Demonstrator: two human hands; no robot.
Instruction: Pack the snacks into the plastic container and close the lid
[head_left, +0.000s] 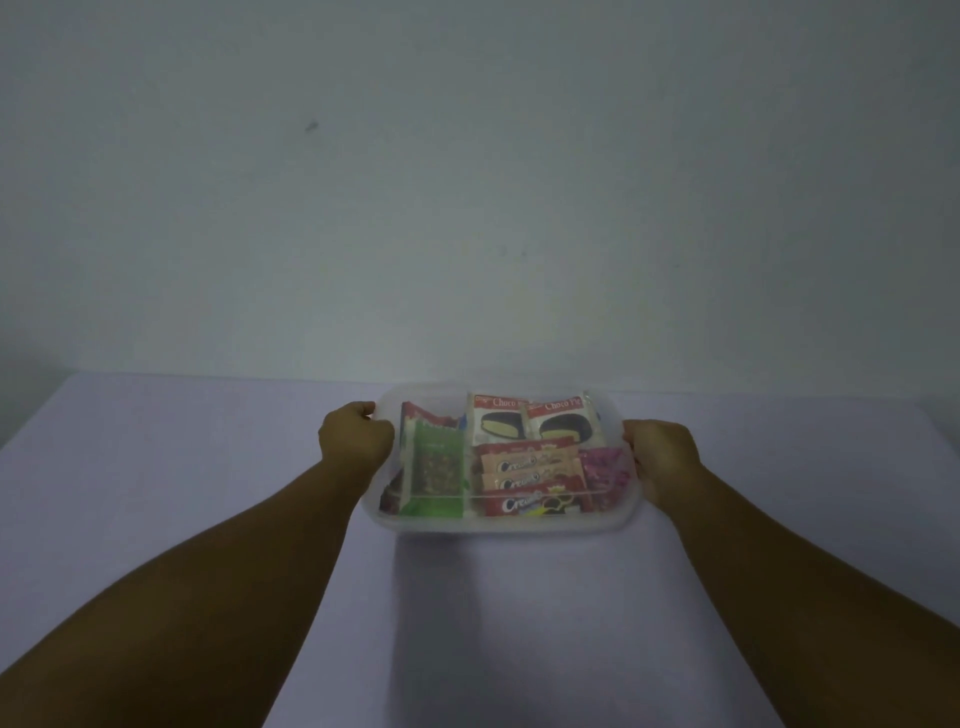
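Note:
A clear plastic container (498, 524) sits on the pale table, with its translucent lid (613, 415) lying over the top. Through the lid I see snacks inside: two Choco Pie packs (535, 421) at the back, a green packet (436, 467) at the left, several Cream-O biscuit packs (530, 478) in the middle and a pink wrapper (605, 475) at the right. My left hand (356, 434) grips the container's left edge. My right hand (662, 454) grips its right edge.
The table (156, 493) is covered in a pale lilac cloth and runs back to a plain grey wall (467, 182). Both my bare forearms stretch from the bottom corners to the container.

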